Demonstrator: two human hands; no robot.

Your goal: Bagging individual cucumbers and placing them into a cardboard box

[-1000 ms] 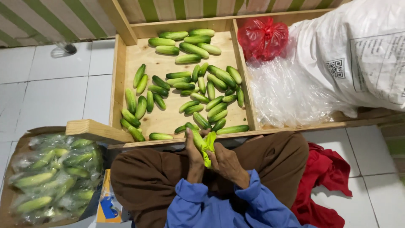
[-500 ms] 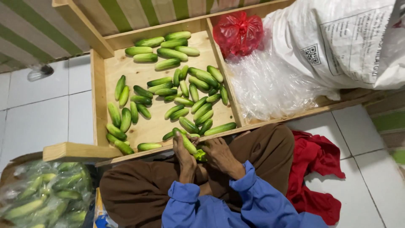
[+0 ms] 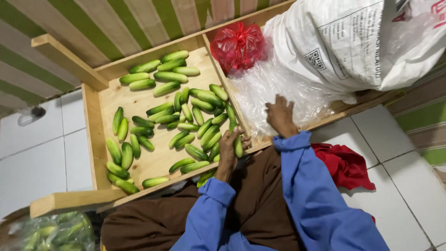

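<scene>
Your left hand (image 3: pixel 230 148) was curled around a single cucumber (image 3: pixel 238 146), fingers wrapped about it, right at the near edge of the wooden tray (image 3: pixel 103 139), close to the divider that splits the tray in two. Your right hand (image 3: pixel 280 115) lay flat, fingers spread and holding nothing, on the clear plastic sheeting (image 3: pixel 274 88) in the tray's other compartment, just across that divider from the left hand. The loose cucumbers (image 3: pixel 167 116) lay scattered over the tray's wider compartment, some in a row at its far side, others crowded against the divider beside the held one. A knotted red plastic bag (image 3: pixel 238 46) sat at the far end of the plastic-lined compartment, and a large white sack (image 3: pixel 353 42) slumped over that side of the tray, covering most of it. A red cloth (image 3: pixel 346 165) lay on the tiled floor just off the tray's near edge, beside your right sleeve. A clear bag of cucumbers (image 3: pixel 55 230) rested beyond the tray's near corner on the opposite side.
</scene>
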